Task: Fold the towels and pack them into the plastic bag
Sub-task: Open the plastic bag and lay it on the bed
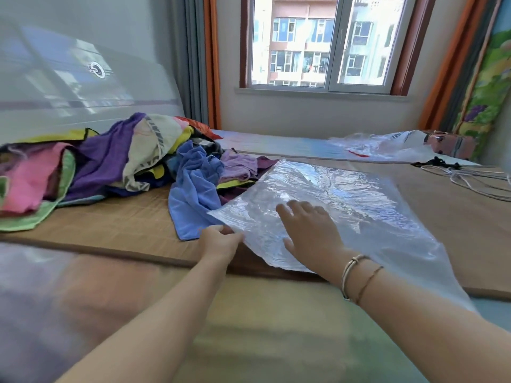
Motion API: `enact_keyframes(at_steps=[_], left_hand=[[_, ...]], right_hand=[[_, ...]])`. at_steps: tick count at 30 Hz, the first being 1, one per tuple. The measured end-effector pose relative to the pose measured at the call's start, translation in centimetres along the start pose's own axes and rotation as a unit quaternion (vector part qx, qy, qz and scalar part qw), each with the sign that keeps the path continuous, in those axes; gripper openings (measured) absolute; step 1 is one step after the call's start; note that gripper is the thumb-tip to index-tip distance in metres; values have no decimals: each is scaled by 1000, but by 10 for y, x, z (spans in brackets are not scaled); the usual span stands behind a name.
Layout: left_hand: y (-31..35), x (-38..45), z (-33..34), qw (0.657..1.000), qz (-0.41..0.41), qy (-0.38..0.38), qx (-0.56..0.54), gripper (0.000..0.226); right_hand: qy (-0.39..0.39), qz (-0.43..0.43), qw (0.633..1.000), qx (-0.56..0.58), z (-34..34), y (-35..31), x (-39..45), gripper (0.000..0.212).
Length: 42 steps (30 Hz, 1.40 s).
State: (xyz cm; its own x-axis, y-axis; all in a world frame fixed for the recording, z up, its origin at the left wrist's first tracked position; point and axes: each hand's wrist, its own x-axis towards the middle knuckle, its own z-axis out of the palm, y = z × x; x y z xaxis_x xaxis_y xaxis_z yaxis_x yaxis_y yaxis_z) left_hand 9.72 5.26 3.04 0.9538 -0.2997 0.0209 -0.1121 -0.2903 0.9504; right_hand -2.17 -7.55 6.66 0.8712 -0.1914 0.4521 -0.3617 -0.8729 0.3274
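Note:
A large clear plastic bag (345,197) lies flat on the woven mat (132,217), reaching toward me on the right. My left hand (221,241) pinches the bag's near left corner. My right hand (309,230) rests flat on top of the bag with straight fingers. A loose heap of unfolded towels (110,158) in purple, pink, green, cream and yellow sits at the left. A blue towel (193,186) spills from the heap to the bag's left edge, partly under it.
A second crumpled plastic bag (387,145) lies at the far right by a pink box (448,145). White and black cables (470,178) trail on the mat at the right. A window and curtains stand behind; a white headboard is at the left.

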Motion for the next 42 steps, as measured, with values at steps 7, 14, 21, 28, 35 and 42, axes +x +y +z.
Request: enact_keyframes(at_steps=[7, 14, 21, 28, 35, 42], left_hand=[[11, -9, 10, 998, 43, -43, -2, 31], [16, -14, 15, 988, 68, -74, 114, 33], [16, -27, 21, 983, 106, -45, 146, 22], [17, -30, 18, 954, 233, 51, 182, 65], [43, -21, 67, 961, 239, -1, 138, 35], [75, 11, 134, 976, 197, -47, 83, 37]], right_hand=[[83, -34, 996, -17, 1, -2, 19, 29], [139, 60, 988, -11, -28, 34, 22, 25], [158, 75, 985, -2, -22, 35, 1, 34], [4, 127, 992, -1, -11, 60, -38, 39], [-13, 217, 976, 29, 6, 102, -29, 42], [-84, 279, 957, 14, 37, 161, 13, 54]])
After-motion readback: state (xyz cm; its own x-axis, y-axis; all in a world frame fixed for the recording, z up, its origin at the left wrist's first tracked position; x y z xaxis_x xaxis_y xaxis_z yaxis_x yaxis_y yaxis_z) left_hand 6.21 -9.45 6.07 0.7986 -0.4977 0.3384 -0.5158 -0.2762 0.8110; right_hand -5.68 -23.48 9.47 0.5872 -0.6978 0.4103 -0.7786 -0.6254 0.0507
